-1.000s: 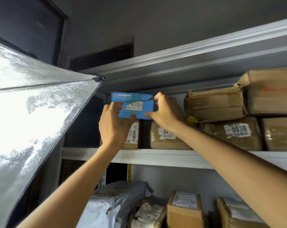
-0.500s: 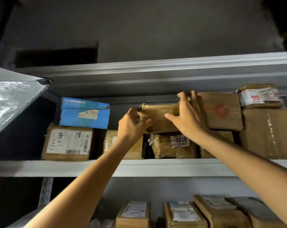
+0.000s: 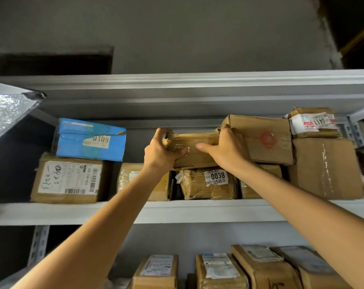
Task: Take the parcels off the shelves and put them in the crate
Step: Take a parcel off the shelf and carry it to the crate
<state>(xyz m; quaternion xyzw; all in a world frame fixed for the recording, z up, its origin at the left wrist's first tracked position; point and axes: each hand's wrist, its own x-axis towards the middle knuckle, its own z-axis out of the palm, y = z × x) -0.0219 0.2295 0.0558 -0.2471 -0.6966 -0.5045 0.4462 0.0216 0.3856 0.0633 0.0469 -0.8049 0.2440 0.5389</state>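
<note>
A flat brown taped parcel lies on top of other boxes on the upper shelf. My left hand grips its left end. My right hand holds its right end, thumb across the front. Under it sits a taped parcel labelled 0038. A blue box marked 0109 rests on a brown box with a large white label at the left. The crate is out of view.
A brown box with a red mark and a big plain carton crowd the right side. Several labelled parcels stand on the lower shelf. A shiny silver panel juts in at the left.
Both hands left the blue 0109 box, shifted right and closed on the flat brown parcel. Since half a second ago, the left hand's grip on its end has tightened.
</note>
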